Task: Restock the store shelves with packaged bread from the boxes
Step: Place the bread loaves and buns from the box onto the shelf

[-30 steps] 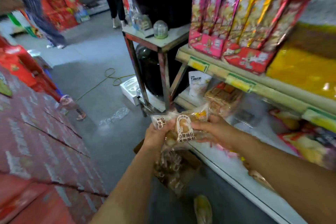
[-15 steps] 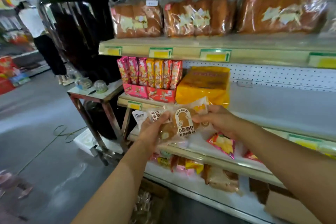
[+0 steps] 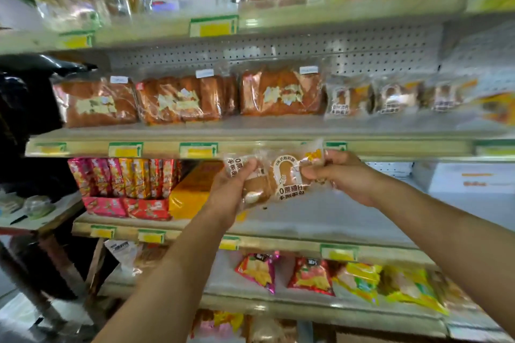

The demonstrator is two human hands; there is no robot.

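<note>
I am holding a clear plastic packet of brown bread with white printed labels (image 3: 274,178) in both hands, in front of the cream-edged metal shelf rail (image 3: 250,147). My left hand (image 3: 231,189) is gripping its left end, fingers curled over the wrapper, while my right hand (image 3: 337,178) is pinching its right end. Large brown loaves in clear bags (image 3: 178,100) are lying on the shelf above, with smaller matching bread packets (image 3: 348,100) just beside them on the right.
</note>
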